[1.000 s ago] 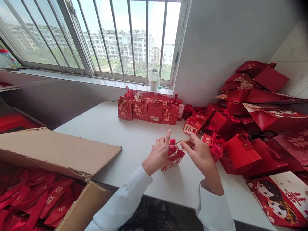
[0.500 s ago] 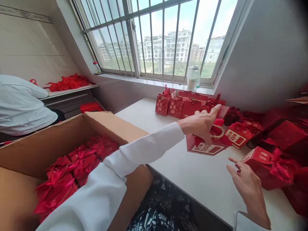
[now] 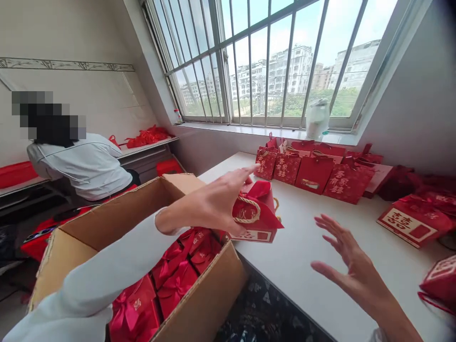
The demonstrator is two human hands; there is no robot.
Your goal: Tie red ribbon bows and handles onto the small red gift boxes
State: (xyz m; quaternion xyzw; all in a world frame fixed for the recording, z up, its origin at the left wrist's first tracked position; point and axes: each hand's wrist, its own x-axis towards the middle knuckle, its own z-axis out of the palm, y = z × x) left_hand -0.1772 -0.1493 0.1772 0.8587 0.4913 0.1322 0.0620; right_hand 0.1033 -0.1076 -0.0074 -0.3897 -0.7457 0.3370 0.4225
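A red gift box (image 3: 261, 209) with a twisted rope handle and white double-happiness print is at the table's left edge, beside the cardboard carton. My left hand (image 3: 213, 199) spans its left end, thumb low in front and fingers reaching behind the top; the far fingertips are partly hidden. Over the white table (image 3: 302, 266), my right hand (image 3: 349, 261) is open, fingers spread, holding nothing. Inside the carton (image 3: 217, 285), several red boxes tied with ribbon bows (image 3: 178, 280) are packed close together.
Several red gift bags (image 3: 313, 173) stand along the wall under the barred window. More red boxes (image 3: 415, 216) sit at the right. A jar (image 3: 317, 118) is on the sill. A person in a light shirt (image 3: 89, 164) is at a side counter on the left.
The rope-handled gift box has moved left across the table with my left hand, to beside the carton. My right hand has spread its fingers. The view has turned left.
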